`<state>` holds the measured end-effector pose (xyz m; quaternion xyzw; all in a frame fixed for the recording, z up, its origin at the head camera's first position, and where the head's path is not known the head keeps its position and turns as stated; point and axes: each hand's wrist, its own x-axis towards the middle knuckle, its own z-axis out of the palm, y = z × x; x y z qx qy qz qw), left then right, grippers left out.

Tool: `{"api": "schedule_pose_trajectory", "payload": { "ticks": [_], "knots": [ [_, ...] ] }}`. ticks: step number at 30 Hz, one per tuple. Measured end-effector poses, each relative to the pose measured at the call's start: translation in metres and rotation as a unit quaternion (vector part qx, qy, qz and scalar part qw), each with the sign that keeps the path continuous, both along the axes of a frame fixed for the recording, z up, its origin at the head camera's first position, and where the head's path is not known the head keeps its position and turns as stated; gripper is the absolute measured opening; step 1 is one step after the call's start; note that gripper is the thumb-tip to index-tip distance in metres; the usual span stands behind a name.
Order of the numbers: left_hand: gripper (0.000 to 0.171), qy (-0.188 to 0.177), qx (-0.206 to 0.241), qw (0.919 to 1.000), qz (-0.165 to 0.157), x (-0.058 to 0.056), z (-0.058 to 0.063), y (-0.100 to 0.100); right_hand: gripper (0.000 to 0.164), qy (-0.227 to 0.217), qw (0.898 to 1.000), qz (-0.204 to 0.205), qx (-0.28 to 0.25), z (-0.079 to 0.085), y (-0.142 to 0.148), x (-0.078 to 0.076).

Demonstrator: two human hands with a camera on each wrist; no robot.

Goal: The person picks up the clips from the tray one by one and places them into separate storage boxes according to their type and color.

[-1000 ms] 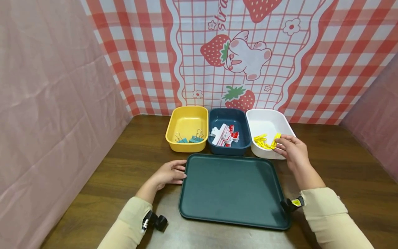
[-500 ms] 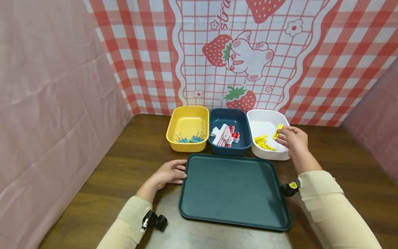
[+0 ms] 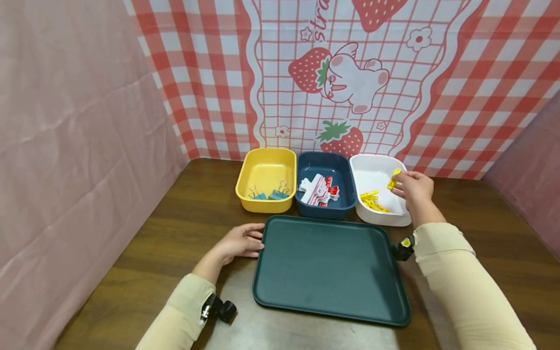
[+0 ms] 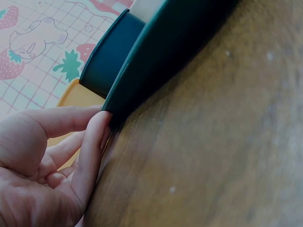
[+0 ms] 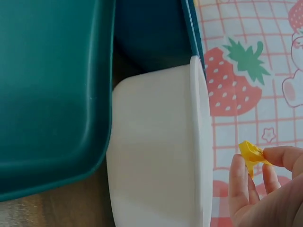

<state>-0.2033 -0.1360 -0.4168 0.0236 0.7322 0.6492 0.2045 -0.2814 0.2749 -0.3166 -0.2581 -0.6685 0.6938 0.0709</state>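
Observation:
Over the white bin (image 3: 363,163), my right hand (image 3: 415,188) pinches a yellow clothespin (image 3: 393,179) between thumb and fingers. In the right wrist view the clothespin (image 5: 252,153) sits at the fingertips, above the level of the bin's rim. Several more yellow clothespins (image 3: 373,201) lie in the front of that bin. My left hand (image 3: 238,242) rests its extended fingers against the left edge of a dark green tray (image 3: 328,267). Up close in the left wrist view, the fingertips (image 4: 102,116) touch the tray's rim (image 4: 120,78).
Left of the white bin, a dark blue bin (image 3: 323,163) holds white and red clips (image 3: 319,190). Beside it a yellow bin (image 3: 268,167) holds teal binder clips (image 3: 277,195). A checked strawberry cloth (image 3: 218,73) hangs behind the wooden table (image 3: 166,218).
My right hand has lifted one yellow clothespin out of the pile, moving up and slightly back. My left hand stays at the tray's edge.

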Motion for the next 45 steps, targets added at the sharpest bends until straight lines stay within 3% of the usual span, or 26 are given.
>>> {"api": "schedule_pose_trajectory", "payload": {
  "ticks": [12, 30, 38, 45],
  "knots": [
    [0.058, 0.000, 0.001, 1.0000, 0.001, -0.002, 0.000, 0.001, 0.014, -0.004, 0.999, -0.032, 0.013, 0.003, -0.003, -0.016],
    [0.058, -0.003, -0.001, 1.0000, -0.003, -0.003, 0.003, 0.002, 0.013, -0.001, 1.000, -0.016, -0.001, -0.003, -0.004, -0.009],
    [0.058, -0.003, 0.002, 1.0000, 0.001, -0.002, 0.001, 0.001, 0.016, 0.024, 0.998, -0.005, -0.054, -0.007, -0.007, -0.002],
    [0.058, -0.007, 0.003, 1.0000, 0.003, -0.002, -0.002, -0.001, 0.018, 0.033, 0.997, 0.017, -0.066, -0.013, -0.013, 0.009]
  ]
}}
